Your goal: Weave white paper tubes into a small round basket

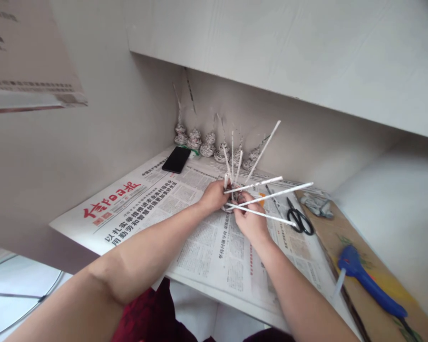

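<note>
Head view, only one here: left hand (214, 195) & right hand (251, 216) meet mid-table over the newspaper sheet (199, 251), w/ a small woven paper piece (236, 195) btwn them. Grip: fingers of both close in narrow on the pc, left hand on its left side, right hand on its near right; fingertips partly hidden, so exact finger placement n/a.

White paper sticks (288, 191) fan out from it, some upright/far, others off to the right.

Progress, my read: the pc is prob. at an early stage, just a small dark body w/ long stick ends unworked. Most of the weaving looks left, tho hands cover much of it, so can't tell how many rounds are in. Far side, by the wall: 6 gourd-shaped pieces (208, 145) in a row, apparently done or nearly, thin tails sticking up on several.

Also about: black phone (177, 159) far left, scissors (297, 217) right of the hands, crumpled wrap (317, 205) far right, blue glue gun (371, 285) near right on cardboard (345, 229); none of these touched by either hand.
</note>
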`<state>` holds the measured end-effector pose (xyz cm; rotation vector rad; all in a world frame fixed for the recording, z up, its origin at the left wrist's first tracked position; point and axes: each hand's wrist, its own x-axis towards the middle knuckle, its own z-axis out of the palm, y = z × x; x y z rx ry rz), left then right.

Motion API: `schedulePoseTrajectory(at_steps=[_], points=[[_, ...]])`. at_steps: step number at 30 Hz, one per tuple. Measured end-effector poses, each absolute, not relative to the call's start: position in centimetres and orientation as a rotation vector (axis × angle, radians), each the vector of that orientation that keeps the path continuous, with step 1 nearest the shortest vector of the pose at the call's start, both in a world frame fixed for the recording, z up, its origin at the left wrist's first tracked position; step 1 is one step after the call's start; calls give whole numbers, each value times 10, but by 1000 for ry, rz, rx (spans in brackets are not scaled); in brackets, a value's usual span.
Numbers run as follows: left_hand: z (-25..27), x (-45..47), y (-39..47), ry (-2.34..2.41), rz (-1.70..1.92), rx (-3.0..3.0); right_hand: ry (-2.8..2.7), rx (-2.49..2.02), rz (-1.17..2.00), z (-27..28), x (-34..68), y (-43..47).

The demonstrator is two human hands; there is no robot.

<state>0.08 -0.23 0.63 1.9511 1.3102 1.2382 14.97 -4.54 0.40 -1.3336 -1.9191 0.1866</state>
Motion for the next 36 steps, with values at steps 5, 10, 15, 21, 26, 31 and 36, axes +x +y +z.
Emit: schedulePoseTrajectory(at_steps=[5,10,15,21,26,31,36], points=[[2,0,2,1324,1196,2002,-1940,-1356,111,4,151,-46],[1,1,3,1366,1202,1964,-1938,-1358,121,5,150,-47],[7,2,-4,1370,1201,1994,-1911,-1429,174,6,148,-47],[13,-4,-3,1337,1021,1984,-1877,-1413,143,1,147,-44],[27,-19,-2,1041,777,1675,-1878,-1492,139,1,148,-43],[42,-33,-6,720,586,1451,-1820,-1514,239,1,150,-41],[36,-38,-2,659,576,1325,-1745,-1521,309,1,152,-37]])
